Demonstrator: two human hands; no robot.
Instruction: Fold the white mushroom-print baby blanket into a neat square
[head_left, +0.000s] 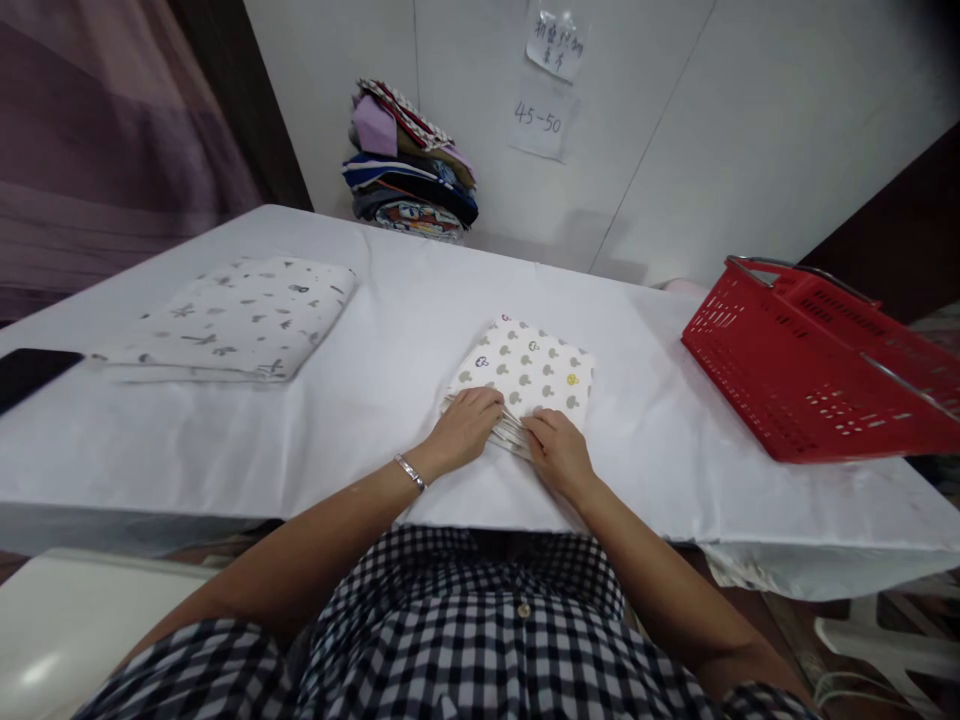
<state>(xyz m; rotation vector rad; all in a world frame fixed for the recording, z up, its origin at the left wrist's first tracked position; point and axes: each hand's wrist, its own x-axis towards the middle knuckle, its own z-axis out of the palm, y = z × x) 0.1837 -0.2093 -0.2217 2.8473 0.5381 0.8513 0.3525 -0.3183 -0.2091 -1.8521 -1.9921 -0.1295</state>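
Note:
A white cloth printed with grey, yellow and dark mushroom-like shapes lies folded into a compact, layered square on the table in front of me. My left hand grips its near left edge, fingers on top. At the near right edge, my right hand has its fingers bent over the stacked layers. The layers show between the two hands; both thumbs are mostly hidden. Farther left lies a second folded white cloth with grey leaf-like prints, untouched by either hand.
A red plastic basket with metal handles stands at the table's right. Folded fabrics are piled by the back wall. A dark flat object lies at the left edge. Paper notes hang on the wall above the white-covered table.

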